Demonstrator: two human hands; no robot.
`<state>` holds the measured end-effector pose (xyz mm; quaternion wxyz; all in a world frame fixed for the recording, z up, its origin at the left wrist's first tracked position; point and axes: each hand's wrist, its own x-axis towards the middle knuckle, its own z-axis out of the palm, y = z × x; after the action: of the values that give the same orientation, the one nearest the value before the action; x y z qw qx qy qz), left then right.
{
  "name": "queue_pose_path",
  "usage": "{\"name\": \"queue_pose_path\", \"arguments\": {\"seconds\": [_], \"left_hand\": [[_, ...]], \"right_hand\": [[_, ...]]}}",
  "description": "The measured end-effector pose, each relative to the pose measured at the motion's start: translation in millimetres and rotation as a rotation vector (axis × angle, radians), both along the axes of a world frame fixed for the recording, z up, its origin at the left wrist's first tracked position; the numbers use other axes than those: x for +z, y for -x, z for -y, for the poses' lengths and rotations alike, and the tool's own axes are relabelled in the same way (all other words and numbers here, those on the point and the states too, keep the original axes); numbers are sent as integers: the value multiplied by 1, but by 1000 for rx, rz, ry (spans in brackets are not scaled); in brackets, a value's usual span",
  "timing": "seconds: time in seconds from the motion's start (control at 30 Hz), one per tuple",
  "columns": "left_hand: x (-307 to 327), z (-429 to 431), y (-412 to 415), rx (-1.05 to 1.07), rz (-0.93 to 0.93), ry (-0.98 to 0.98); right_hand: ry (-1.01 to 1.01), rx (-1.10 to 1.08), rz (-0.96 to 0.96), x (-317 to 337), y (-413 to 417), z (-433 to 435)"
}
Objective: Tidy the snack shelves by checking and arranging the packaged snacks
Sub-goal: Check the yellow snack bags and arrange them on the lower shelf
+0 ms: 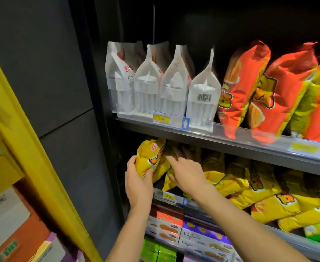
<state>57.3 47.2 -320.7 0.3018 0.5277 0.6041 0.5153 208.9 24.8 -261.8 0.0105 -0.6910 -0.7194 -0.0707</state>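
Note:
My left hand [137, 183] grips an upright yellow snack bag [149, 156] at the far left end of the middle shelf [231, 146]. My right hand [185, 172] reaches in just to its right, fingers stretched out and touching the neighbouring yellow bags [167, 181]. More yellow bags [259, 190] lie slumped along the same shelf toward the right.
The shelf above carries several white pouches [159, 87] and orange-red bags [250, 91], with price tags [171, 120] on the rail. Boxed biscuits [197, 235] and green boxes [157, 252] fill the lower shelf. A dark side panel [61, 110] and a yellow post [32, 157] stand left.

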Motion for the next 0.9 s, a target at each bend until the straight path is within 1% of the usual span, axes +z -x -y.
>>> {"name": "queue_pose_path", "arguments": {"seconds": [0.1, 0.17, 0.4, 0.63, 0.77, 0.87, 0.9], "left_hand": [[-12, -18, -9, 13, -22, 7], [-18, -27, -11, 19, -29, 9], [-31, -47, -14, 64, -39, 0], [-35, -56, -12, 77, -32, -10], [-34, -56, -15, 65, -49, -30], [-36, -56, -17, 49, -37, -7], [-37, -55, -18, 42, -33, 2]], "right_hand": [[94, -25, -56, -1, 0, -13], [121, -34, -73, -1, 1, -17], [74, -54, -54, -10, -1, -20], [110, -56, -142, -6, -5, -27], [45, -34, -90, -8, -14, -19], [-130, 39, -68, -10, -16, -6], [-150, 80, -52, -10, -17, -1]]}}
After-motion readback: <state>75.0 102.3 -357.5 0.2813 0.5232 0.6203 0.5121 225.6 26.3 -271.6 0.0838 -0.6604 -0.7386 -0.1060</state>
